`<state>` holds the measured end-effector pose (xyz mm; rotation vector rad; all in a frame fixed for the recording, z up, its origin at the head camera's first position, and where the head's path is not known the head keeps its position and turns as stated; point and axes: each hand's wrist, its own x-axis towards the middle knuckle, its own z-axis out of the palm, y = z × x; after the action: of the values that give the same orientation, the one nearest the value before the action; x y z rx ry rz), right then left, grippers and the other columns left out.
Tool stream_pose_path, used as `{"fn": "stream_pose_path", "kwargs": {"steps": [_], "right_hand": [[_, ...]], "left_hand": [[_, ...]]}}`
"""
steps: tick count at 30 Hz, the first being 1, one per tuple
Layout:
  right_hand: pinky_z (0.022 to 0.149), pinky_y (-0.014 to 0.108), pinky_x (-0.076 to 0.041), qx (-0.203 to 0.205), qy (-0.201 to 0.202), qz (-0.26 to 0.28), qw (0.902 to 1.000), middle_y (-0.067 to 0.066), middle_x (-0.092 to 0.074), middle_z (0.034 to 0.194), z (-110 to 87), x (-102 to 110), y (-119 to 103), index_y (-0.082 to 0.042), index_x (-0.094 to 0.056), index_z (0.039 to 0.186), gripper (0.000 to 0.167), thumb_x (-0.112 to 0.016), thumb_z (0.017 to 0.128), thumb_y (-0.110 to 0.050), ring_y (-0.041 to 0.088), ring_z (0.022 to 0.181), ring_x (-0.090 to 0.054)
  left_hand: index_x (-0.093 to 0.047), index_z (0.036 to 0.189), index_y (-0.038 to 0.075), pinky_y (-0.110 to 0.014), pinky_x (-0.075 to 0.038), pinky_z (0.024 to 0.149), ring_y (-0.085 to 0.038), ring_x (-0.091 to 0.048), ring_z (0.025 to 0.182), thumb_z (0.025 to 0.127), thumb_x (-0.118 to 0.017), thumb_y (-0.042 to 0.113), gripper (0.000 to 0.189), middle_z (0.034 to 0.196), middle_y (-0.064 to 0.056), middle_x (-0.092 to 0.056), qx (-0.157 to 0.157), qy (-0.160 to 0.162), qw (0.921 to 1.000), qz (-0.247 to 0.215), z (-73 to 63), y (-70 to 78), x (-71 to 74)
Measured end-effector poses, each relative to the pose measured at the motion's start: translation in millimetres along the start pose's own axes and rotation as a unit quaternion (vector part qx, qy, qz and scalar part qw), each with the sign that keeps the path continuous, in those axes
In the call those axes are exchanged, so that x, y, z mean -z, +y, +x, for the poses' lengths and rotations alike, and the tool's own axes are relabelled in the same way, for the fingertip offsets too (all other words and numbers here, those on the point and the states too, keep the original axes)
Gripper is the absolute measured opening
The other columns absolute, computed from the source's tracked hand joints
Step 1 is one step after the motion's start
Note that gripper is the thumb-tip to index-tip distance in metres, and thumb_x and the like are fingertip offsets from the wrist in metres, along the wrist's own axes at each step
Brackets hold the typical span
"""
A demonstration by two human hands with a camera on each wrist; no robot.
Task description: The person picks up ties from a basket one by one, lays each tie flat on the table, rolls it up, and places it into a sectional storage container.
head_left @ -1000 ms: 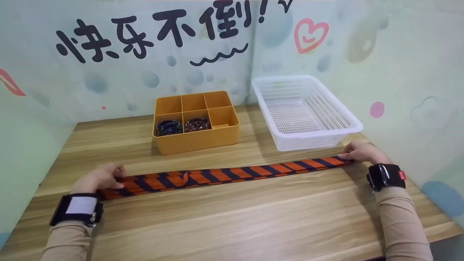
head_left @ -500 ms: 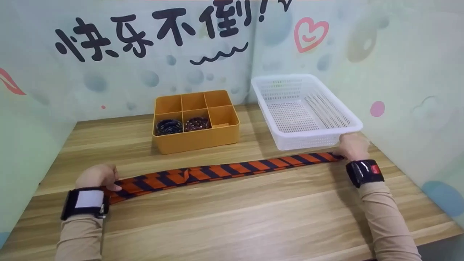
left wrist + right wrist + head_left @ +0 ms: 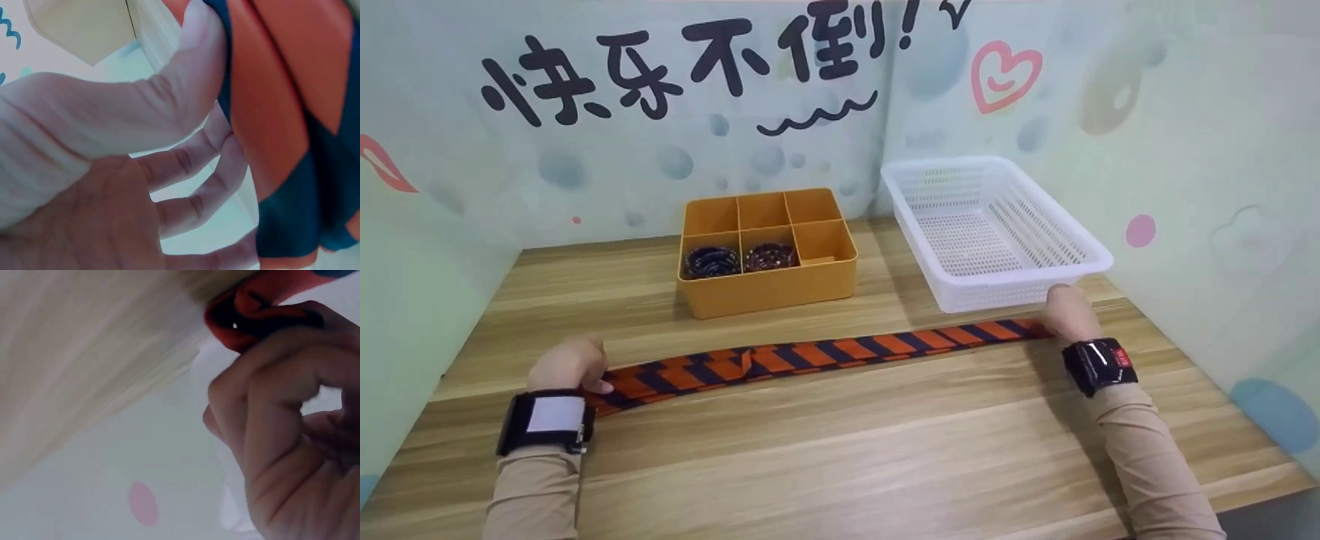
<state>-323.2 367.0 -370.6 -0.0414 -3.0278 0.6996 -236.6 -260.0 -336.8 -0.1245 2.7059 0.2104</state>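
An orange and navy striped necktie [image 3: 840,351] lies stretched across the table in the head view. My left hand [image 3: 568,365] holds its wide end at the left. In the left wrist view, the thumb of that hand [image 3: 140,135] lies on the tie's edge [image 3: 275,112], with fingers behind the cloth. At the narrow end, my right hand [image 3: 1069,313] grips the cloth. The right wrist view shows that hand's fingers curled [image 3: 281,416] at the tie's folded-over end [image 3: 242,320]; the fingertips are partly hidden.
Behind the tie stands an orange divided box [image 3: 772,292]. Two of its front compartments hold dark patterned coils, one blue [image 3: 712,262], one reddish [image 3: 769,256]. A white perforated basket [image 3: 1020,281] stands right of it, close to my right hand. Printed walls border the wooden table [image 3: 840,465].
My right hand has moved left, and the tie's narrow end has come left with it, its visible length shortened. My left hand has shifted slightly right, still holding the wide end.
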Motion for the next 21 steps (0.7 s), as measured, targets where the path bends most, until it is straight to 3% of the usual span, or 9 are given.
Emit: {"fn": "stream_pose_path", "kwargs": {"steps": [2,5,8,13,16,21], "right_hand": [[0.049,0.026,-0.046,-0.01,-0.055,0.041,0.9976,0.009,-0.062,0.062,1.8,6,3,0.012,-0.061,0.095,0.032,-0.066,0.076,-0.012,0.014,0.051,-0.055],[0.049,0.018,-0.044,-0.035,-0.139,0.078,0.9865,-0.006,-0.056,0.057,4.7,15,8,0.009,-0.059,0.095,0.028,-0.068,0.079,-0.011,0.003,0.048,-0.051],[0.055,0.018,-0.045,-0.016,-0.167,0.074,0.9829,-0.004,-0.058,0.064,6.7,23,16,0.011,-0.058,0.096,0.03,-0.069,0.081,-0.012,0.003,0.055,-0.052],[0.061,0.023,-0.04,0.015,-0.133,0.027,0.9906,0.002,-0.063,0.072,4.1,34,32,0.014,-0.062,0.097,0.037,-0.071,0.077,-0.015,0.009,0.064,-0.05],[0.057,0.025,-0.039,-0.005,-0.114,0.012,0.9934,0.0,-0.062,0.066,1.8,35,32,0.011,-0.065,0.089,0.032,-0.072,0.074,-0.017,0.012,0.061,-0.049],[0.052,0.026,-0.038,-0.021,-0.031,-0.006,0.9993,0.002,-0.056,0.061,-1.2,25,19,0.007,-0.062,0.076,0.02,-0.07,0.065,-0.008,0.017,0.056,-0.049]], "left_hand": [[-0.051,0.083,-0.005,-0.05,-0.051,0.082,-0.032,-0.053,0.083,0.074,-0.077,0.014,0.034,0.087,-0.022,-0.053,-0.005,0.002,1.0,0.005,1.0,-1.1,-0.2],[-0.052,0.083,-0.005,-0.046,-0.051,0.079,-0.03,-0.052,0.08,0.075,-0.077,0.015,0.033,0.084,-0.02,-0.051,-0.001,-0.003,1.0,0.003,2.1,-2.0,-1.1],[-0.054,0.088,-0.008,-0.045,-0.05,0.079,-0.03,-0.051,0.08,0.078,-0.075,0.017,0.034,0.086,-0.019,-0.051,0.0,-0.009,0.9999,-0.01,1.7,-4.7,-1.5],[-0.051,0.096,-0.008,-0.05,-0.048,0.083,-0.033,-0.051,0.086,0.079,-0.075,0.02,0.041,0.091,-0.02,-0.052,-0.004,-0.014,0.9995,-0.029,-0.9,-10.8,-0.2],[-0.05,0.093,-0.004,-0.047,-0.047,0.08,-0.033,-0.051,0.086,0.08,-0.074,0.023,0.038,0.089,-0.017,-0.051,-0.004,-0.019,0.9989,-0.043,-2.8,-13.0,0.7],[-0.049,0.088,0.0,-0.038,-0.043,0.072,-0.027,-0.049,0.08,0.082,-0.072,0.022,0.033,0.084,-0.012,-0.049,-0.018,-0.02,0.9978,-0.06,-4.3,-12.3,2.5]]}}
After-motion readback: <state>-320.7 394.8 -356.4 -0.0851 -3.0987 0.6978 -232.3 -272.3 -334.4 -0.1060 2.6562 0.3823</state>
